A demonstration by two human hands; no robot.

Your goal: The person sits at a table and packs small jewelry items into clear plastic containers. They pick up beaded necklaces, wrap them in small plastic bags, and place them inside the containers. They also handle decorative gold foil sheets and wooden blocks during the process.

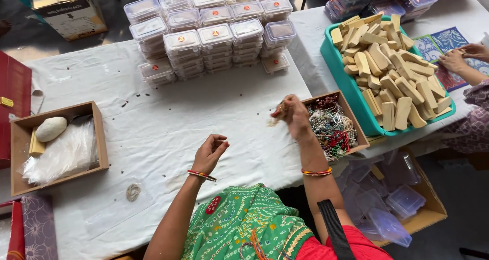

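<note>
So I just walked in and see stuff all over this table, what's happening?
A person seated at a white-clothed table lifts something small, too small to tell, in the right hand beside a wooden tray of beads and threads. The left hand hovers cupped over the cloth. Stacked clear lidded boxes stand behind; another person's hands work at right.

White cloth on counter (168, 112). Teal tray (336, 66) w/ tan wooden blocks (392, 71). Clear lidded boxes (214, 31), orange-red dots on lids. Brown cardboard box (351, 120), multicolour bead strings (331, 130). Green patterned scarf (239, 224), red-orange bangles (316, 172). Blue patterned cards (448, 38).
</note>
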